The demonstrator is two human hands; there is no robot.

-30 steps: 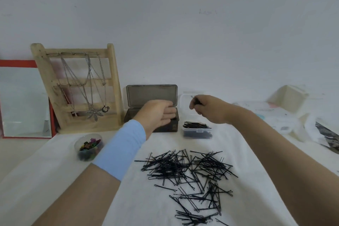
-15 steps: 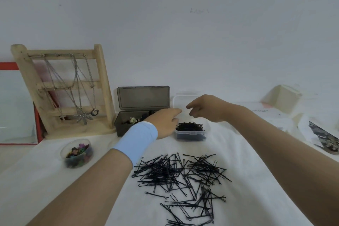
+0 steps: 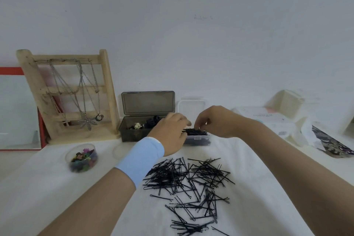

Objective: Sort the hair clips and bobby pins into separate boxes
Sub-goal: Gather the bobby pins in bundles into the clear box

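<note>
A loose heap of black bobby pins [image 3: 189, 184] lies on the white cloth in front of me. Behind it stands a small clear box [image 3: 198, 140] filled with bobby pins, its lid [image 3: 191, 108] raised. To its left, a dark grey box [image 3: 132, 136] with its lid up holds hair clips. My left hand [image 3: 170, 134] rests against the clear box's left side, with its fingers reaching onto the pins. My right hand [image 3: 216, 120] hovers over the box with its fingers bent down. Its fingertips touch the pins inside, and a pinch is not discernible.
A round clear tub [image 3: 82, 158] of colourful small clips sits at the left on the cloth. A wooden jewellery stand [image 3: 67, 96] with chains and a red-framed mirror [image 3: 15, 111] stand against the wall. White boxes [image 3: 268, 119] and a patterned packet [image 3: 333, 143] lie at the right.
My right hand carried a bobby pin to the clear box and came down onto the pins in it. My left hand moved from the dark grey box across to the clear box.
</note>
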